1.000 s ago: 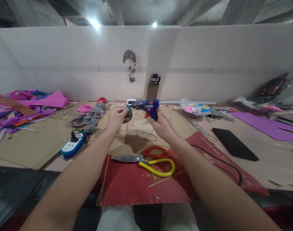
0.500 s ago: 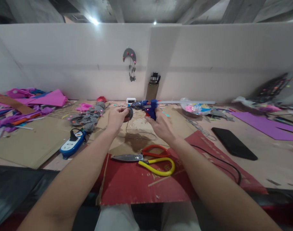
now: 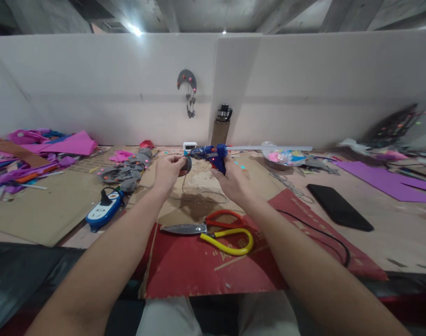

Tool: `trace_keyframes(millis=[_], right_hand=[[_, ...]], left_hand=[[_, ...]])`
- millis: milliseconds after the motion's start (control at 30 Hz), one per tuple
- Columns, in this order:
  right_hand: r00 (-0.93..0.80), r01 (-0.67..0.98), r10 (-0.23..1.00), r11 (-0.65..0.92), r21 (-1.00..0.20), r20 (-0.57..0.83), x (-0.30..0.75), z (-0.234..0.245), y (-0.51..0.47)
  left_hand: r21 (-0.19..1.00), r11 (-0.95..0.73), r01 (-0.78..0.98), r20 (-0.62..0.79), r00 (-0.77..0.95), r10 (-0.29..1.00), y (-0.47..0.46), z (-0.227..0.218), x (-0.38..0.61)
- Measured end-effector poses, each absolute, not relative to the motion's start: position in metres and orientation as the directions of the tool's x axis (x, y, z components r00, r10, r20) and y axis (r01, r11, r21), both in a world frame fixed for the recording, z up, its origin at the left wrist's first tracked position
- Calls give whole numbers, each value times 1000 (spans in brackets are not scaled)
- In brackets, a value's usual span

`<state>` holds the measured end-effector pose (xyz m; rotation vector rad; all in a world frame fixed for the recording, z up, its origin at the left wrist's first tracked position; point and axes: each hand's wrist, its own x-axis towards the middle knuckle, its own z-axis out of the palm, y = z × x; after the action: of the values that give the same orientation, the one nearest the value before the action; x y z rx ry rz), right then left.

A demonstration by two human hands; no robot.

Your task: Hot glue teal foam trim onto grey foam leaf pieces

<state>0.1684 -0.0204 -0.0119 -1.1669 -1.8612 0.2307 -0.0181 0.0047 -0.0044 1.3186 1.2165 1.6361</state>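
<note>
My right hand (image 3: pixel 233 179) is closed round the handle of a blue glue gun (image 3: pixel 218 158). A long whitish glue stick (image 3: pixel 268 148) sticks out of its back, and its nozzle points left. In my left hand (image 3: pixel 170 171) a small dark grey felt piece (image 3: pixel 187 165) is pinched between thumb and fingers, close by the nozzle. Whether the nozzle touches the felt I cannot tell. A thin grey cord (image 3: pixel 206 192) hangs below the felt and loops over the cardboard. Scissors with one red and one yellow handle (image 3: pixel 227 241) lie nearer to me, between my forearms.
Red cardboard (image 3: pixel 185 275) lies under the scissors. To the left are a blue-and-white power strip (image 3: pixel 103 212), grey felt pieces (image 3: pixel 123 172) and pink scraps (image 3: pixel 73 143). A black phone (image 3: pixel 338 206), purple sheet (image 3: pixel 387 182) and bowl (image 3: pixel 282 158) lie right. A bottle (image 3: pixel 221 126) stands behind.
Almost nothing differs. The whole view has shifted very slightly, and both hands keep the felt piece and the glue gun in nearly the same place.
</note>
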Motion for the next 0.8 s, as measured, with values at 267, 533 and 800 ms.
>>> trace_keyframes(millis=[267, 533, 800], right_hand=[[-122, 676, 803, 497, -544, 583, 168, -5, -28], [-120, 681, 814, 484, -549, 568, 168, -4, -29], [-116, 694, 810, 480, -537, 574, 166, -7, -27]], left_hand=[[947, -321, 0, 312, -239, 920, 8, -7, -21], [943, -333, 12, 325, -245, 913, 10, -8, -22], [942, -333, 39, 333, -210, 919, 5, -5, -19]])
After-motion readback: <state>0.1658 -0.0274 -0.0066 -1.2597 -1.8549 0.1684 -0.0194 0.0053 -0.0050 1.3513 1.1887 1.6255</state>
